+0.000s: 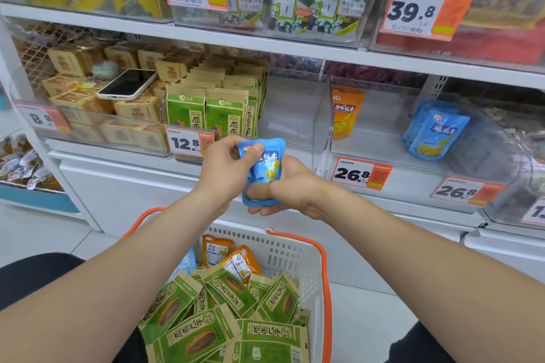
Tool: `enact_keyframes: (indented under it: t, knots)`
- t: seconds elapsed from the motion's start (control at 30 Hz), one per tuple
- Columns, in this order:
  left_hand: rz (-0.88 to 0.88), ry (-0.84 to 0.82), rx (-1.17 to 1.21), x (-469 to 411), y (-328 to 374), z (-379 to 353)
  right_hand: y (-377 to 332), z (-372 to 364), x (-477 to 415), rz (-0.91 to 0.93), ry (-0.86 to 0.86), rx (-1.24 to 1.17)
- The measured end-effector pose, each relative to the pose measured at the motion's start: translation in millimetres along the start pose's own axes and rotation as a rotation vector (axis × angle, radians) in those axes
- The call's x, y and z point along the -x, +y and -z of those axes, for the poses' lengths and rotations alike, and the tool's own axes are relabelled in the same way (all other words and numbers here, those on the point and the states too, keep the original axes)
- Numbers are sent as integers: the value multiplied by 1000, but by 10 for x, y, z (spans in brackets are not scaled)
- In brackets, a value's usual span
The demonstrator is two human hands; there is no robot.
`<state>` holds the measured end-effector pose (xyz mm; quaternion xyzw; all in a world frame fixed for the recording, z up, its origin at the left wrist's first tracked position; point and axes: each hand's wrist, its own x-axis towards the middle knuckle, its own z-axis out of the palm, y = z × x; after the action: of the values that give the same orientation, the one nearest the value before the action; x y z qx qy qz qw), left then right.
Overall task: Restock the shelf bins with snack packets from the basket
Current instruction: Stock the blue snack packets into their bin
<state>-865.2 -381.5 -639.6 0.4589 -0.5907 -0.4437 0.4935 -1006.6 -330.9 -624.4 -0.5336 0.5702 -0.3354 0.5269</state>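
Both hands are holding one blue packet [262,168] above the basket [295,253]. The left hand [224,166] is pinching the top edge, thumb in front and fingers curled behind. The right hand [290,186] is gripping the bottom end, thumb lying across the front and fingers folded under. The packet is standing roughly upright between them, print facing the person and buckling slightly in the middle.

The hands seem to be squaring the packet up before shelving it. Its likely place is up and to the right of the grip, in the clear bin [380,141], where a blue stack [433,132] is leaning face out. An orange packet [343,110] is standing nearer the grip on the same level. I cannot tell whether a divider is separating the two.

To do this well, the right hand should probably be taking over alone, pinching the packet by one edge so the pouch is not getting crushed. The print should be staying forward and upright. The packet should be going in over the bin's front lip and settling in front of the stack, matching its lean, well past the orange one.
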Motion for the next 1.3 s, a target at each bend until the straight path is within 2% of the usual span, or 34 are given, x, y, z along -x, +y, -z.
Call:
enact_keyframes:
  t: [0.07,0.13,0.2,0.33,0.43,0.5,0.57,0.67,0.8,0.87,1.07,1.3]
  knots:
    - [-184,3,-172,-9,13,1,51,-37,-27,-29,84,27]
    - [-237,-5,-226,10,60,2,91,-37,-45,-14,158,73]
    - [-165,22,-143,6,100,18,94,-7,-27,39,172,90]
    - [-19,43,98,9,220,55,13,42,61,226,24,-13]
    - [-71,-107,79,55,271,13,-19,96,52,313,80,-73]
    - [-72,-176,117,72,272,-34,-58,172,49,296,90,-75]
    - [-21,-186,190,39,296,-68,-105,252,72,279,73,-90]
    - [80,-217,324,18,380,-138,-178,379,119,397,127,-48]
    - [90,-240,372,26,480,-297,-320,667,271,430,162,52]
    - [22,-220,340,44,522,-420,-364,824,368,428,171,71]
    - [-257,-201,42,54,598,-890,-243,1273,404,406,414,194]
    - [-395,-164,-148,72,853,-1796,-77,1829,530,275,677,71]
